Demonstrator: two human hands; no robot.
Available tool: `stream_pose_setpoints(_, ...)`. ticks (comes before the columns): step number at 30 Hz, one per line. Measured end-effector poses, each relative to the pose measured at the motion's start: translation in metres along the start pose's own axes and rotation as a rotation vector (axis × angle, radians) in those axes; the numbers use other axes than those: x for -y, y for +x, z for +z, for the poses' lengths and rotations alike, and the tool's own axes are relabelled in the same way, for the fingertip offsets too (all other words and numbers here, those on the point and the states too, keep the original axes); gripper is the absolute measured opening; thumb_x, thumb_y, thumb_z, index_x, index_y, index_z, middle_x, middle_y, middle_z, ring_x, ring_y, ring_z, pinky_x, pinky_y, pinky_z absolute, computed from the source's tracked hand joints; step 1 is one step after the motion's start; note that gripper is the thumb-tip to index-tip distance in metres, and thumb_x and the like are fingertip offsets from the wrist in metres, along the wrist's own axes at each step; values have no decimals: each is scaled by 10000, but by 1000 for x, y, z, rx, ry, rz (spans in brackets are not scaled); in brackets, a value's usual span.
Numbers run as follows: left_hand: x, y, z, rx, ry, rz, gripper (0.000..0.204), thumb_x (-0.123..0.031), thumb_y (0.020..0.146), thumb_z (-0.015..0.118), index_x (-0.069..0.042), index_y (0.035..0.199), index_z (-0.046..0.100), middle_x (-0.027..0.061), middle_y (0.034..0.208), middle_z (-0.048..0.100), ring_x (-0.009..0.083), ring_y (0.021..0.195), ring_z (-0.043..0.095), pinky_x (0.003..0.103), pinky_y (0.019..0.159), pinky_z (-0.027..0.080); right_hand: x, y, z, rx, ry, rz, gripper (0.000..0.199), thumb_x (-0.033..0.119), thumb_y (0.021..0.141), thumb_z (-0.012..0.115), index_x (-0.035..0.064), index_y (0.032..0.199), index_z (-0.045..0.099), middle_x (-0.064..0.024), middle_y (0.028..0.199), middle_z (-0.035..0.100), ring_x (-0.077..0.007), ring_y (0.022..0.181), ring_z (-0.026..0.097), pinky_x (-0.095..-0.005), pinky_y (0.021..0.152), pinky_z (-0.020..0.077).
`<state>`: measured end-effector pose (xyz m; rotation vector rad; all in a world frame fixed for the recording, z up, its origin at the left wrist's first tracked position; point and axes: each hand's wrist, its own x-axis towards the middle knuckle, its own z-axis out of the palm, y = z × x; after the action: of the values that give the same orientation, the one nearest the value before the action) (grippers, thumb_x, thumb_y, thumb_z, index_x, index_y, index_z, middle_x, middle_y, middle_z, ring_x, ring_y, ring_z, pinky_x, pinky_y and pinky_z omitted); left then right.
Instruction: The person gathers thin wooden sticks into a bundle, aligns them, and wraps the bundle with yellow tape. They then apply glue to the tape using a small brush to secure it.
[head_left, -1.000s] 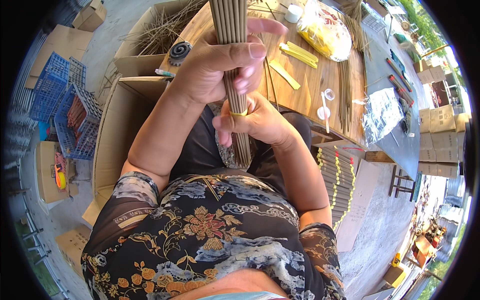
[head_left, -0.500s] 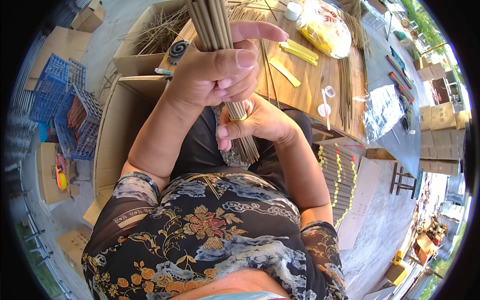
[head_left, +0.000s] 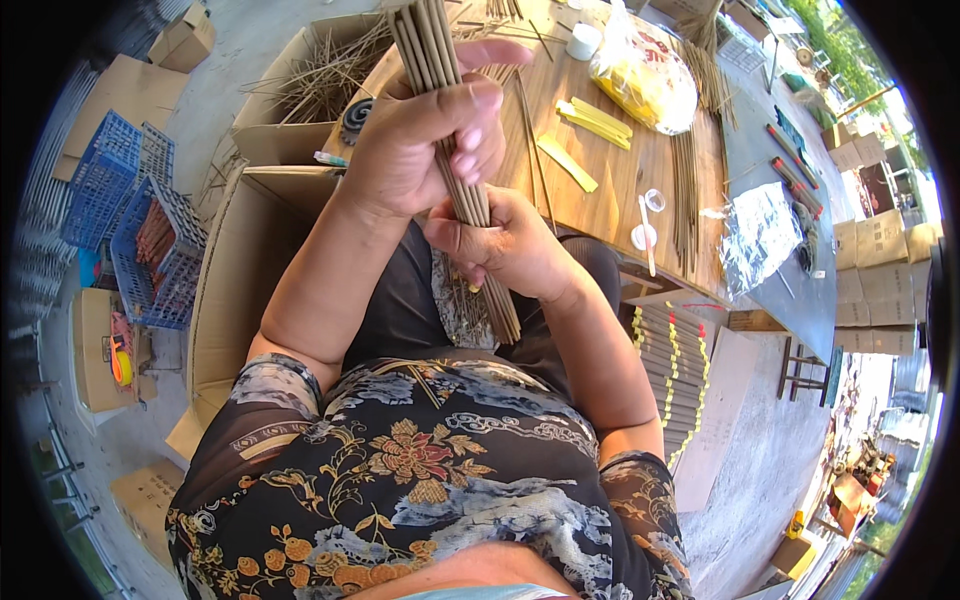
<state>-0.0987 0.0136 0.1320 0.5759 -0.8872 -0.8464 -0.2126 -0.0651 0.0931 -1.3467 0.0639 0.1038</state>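
Observation:
A bundle of thin brown incense sticks [head_left: 428, 45] is held at a tilt over my lap, its upper end leaning left. My left hand [head_left: 430, 140] wraps round the upper part of the bundle, the index finger reaching out past it. Lower down, my right hand [head_left: 510, 240] grips the same bundle with the thumb across its front. The lower ends stick out beneath my right hand. A speck of yellow shows by the right fingers; most of whatever it belongs to is hidden.
On the wooden table [head_left: 590, 215] lie yellow strips [head_left: 595, 122], a plastic bag with yellow contents [head_left: 645, 75], a white lidded jar [head_left: 583, 41] and loose sticks [head_left: 686, 190]. An open cardboard box [head_left: 225, 290] stands at my left, near blue crates [head_left: 160, 270]. Yellow-banded bundles [head_left: 665, 370] lie at right.
The bundle's lower ends now reach further down past my right hand. That hand's fingers have closed more round the sticks, and the yellow band seen under its thumb is now mostly covered.

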Motion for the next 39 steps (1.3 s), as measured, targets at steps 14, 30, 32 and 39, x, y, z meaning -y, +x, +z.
stream_pose_setpoints(14, -16, 18, -6, -486, 177, 22, 248, -163, 834, 583, -7, 1022, 540, -25, 574, 428, 64, 449, 396, 203, 418, 329, -23, 9, 15, -444, -392, -160, 177, 178, 845, 573, 6, 837, 528, 36, 584, 451, -29, 552, 387, -204, 480, 339)
stream_pose_setpoints(30, -11, 10, 10, -364, 218, 38, 261, -168, 874, 528, 12, 1064, 517, -45, 522, 364, 42, 374, 318, 193, 374, 303, -19, 14, 3, -307, -412, -327, 228, 209, 786, 632, 13, 834, 525, -33, 626, 540, -162, 619, 546, -302, 609, 455)
stream_pose_setpoints(32, -9, 8, 9, -248, 126, -7, 264, -161, 874, 526, 13, 1071, 514, -41, 527, 373, 41, 381, 331, 194, 377, 316, -5, 14, 7, -212, -210, -186, 210, 188, 779, 638, 21, 821, 517, 15, 594, 508, -129, 586, 539, -276, 577, 458)
stream_pose_setpoints(39, -2, 13, 4, -365, 232, 94, 339, -114, 787, 650, 31, 1066, 522, 24, 609, 514, 78, 475, 482, 201, 435, 405, -27, 27, 6, -559, -505, -443, 171, 140, 827, 552, -24, 857, 517, -115, 600, 547, -185, 564, 546, -334, 575, 461)
